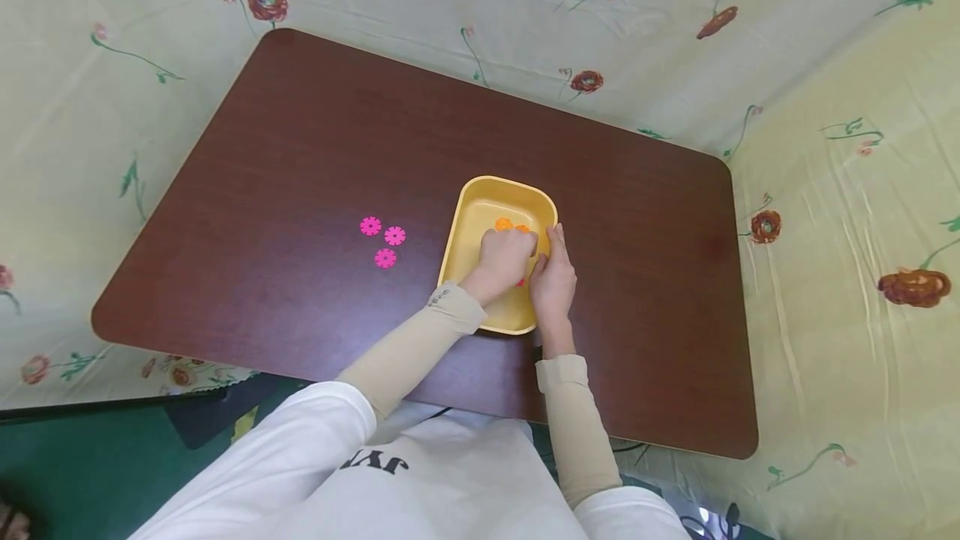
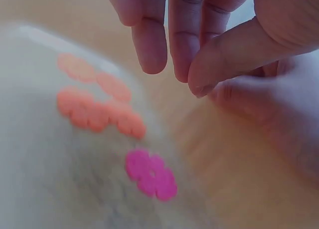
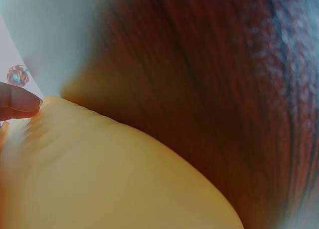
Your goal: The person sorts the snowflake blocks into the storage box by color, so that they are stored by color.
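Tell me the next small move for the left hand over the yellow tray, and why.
Probably lower the left hand and pinch one disc. In the left wrist view its fingertips hover apart over the orange discs and a pink disc, holding nothing. The right hand rests on the yellow tray rim, which steadies it. Three pink discs lie outside on the table.

sleeves (image 1: pixel 408 348): beige, snug (small cuff marking) | top: white | print: black letters
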{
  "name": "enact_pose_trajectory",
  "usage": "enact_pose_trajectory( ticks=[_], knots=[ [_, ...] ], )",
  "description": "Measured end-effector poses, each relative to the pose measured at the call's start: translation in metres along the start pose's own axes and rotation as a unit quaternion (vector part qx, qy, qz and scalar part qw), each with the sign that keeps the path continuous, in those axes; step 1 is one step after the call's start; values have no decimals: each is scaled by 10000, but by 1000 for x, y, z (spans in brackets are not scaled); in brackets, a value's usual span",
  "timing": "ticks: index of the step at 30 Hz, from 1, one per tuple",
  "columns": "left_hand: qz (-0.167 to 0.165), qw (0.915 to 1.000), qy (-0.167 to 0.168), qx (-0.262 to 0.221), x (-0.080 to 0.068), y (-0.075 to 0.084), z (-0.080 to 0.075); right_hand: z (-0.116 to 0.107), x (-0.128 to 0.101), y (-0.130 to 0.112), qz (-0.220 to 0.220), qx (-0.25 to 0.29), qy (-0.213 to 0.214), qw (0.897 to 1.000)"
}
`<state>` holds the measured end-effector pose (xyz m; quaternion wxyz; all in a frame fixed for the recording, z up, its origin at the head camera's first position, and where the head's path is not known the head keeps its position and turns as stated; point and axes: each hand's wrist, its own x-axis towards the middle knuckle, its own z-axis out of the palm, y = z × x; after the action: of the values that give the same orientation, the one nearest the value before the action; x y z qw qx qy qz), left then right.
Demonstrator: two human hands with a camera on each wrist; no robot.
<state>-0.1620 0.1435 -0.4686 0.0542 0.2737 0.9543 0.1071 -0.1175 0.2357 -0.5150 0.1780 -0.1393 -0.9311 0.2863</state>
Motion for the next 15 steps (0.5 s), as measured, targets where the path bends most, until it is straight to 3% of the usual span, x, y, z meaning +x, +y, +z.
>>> enact_pose_trajectory(
  ticks=[7,15],
  knots=[
    [-149,9994,66,-306,-2,-12,-20,0,0,-1,41,20,-22,10000],
    [-355,9933,773,-789,-5,-36,-36,0,1,-1,154,-41,-152,9998]
  ],
)
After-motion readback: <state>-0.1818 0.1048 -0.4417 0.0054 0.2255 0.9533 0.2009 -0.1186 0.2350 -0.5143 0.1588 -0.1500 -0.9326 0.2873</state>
